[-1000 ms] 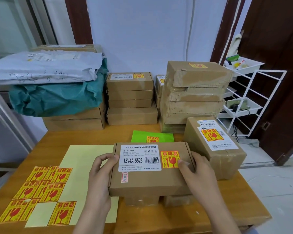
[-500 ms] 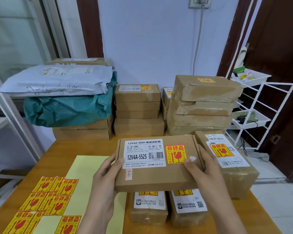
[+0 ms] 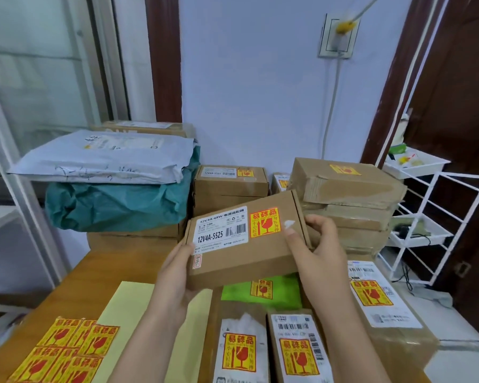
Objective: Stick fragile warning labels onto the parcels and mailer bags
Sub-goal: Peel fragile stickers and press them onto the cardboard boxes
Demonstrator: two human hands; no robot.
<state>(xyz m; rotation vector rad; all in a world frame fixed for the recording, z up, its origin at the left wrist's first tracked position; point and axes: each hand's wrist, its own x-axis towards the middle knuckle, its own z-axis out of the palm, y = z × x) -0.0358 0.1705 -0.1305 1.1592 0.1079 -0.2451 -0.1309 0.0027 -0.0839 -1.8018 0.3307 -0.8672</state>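
Labels [image 3: 67, 352] lie loose on the counter [image 3: 116, 266], nearest, left of the raised box [image 3: 244, 239]. Left hand [image 3: 174, 275] grasps that box's near left end, right hand [image 3: 321, 250] its right end. Already stickered, its long axis tilts up rightward, toward the box stack [image 3: 230, 186] just behind.

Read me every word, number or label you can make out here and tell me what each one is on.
"12V4A 48W": top line of the white label on the held box.
"12V4A-5525": large print on the same label.
"12V4A-5525": white label on the stacked box behind, faint.
"易碎品": yellow fragile sticker on the held box, and on the loose stickers lower left.
Other small print, barcodes and shipping labels: too small or blurred.
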